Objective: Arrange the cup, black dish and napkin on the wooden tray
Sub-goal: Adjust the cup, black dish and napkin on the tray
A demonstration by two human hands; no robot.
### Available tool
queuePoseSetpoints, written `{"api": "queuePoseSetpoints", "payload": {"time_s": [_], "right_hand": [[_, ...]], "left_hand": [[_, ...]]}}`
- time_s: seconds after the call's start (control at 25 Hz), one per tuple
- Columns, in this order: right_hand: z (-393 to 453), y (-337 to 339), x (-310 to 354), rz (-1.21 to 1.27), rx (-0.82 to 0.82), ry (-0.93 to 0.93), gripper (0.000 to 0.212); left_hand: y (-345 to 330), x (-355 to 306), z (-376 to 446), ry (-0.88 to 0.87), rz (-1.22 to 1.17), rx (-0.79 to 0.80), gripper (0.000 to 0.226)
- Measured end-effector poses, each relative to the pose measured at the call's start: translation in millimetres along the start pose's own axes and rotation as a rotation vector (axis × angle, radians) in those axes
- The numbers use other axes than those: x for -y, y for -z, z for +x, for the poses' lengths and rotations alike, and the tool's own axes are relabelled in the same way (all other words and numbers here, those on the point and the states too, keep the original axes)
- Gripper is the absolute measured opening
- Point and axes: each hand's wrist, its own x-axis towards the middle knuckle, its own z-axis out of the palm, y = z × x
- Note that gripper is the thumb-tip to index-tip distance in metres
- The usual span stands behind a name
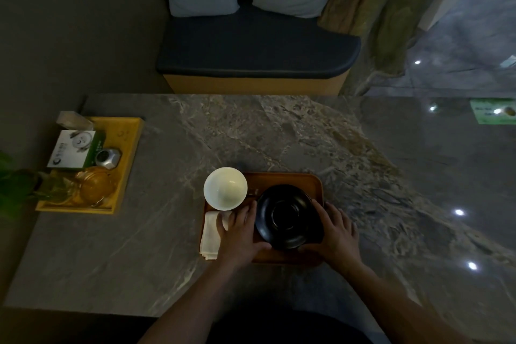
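Head view: I see my left hand and right hand cupped against opposite rims of the round, glossy black dish, fingers spread and curled around it. The dish sits on the rounded-corner brown wooden tray atop a veined grey stone table. The smooth white ceramic cup overhangs the tray's far-left corner. The folded white cloth napkin lies along the left edge, partly hidden under my left hand.

Restaurant booth (or teahouse): cushioned bench, marble table, condiment tray.
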Motion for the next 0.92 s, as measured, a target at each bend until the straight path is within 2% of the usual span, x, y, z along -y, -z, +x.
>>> {"api": "queuePoseSetpoints", "payload": {"time_s": [0.92], "right_hand": [[-2.8, 2.9, 7.0, -0.010, 0.030, -0.023, 0.114]], "left_hand": [[1.8, 2.9, 0.5, -0.002, 0.003, 0.025, 0.108]]}}
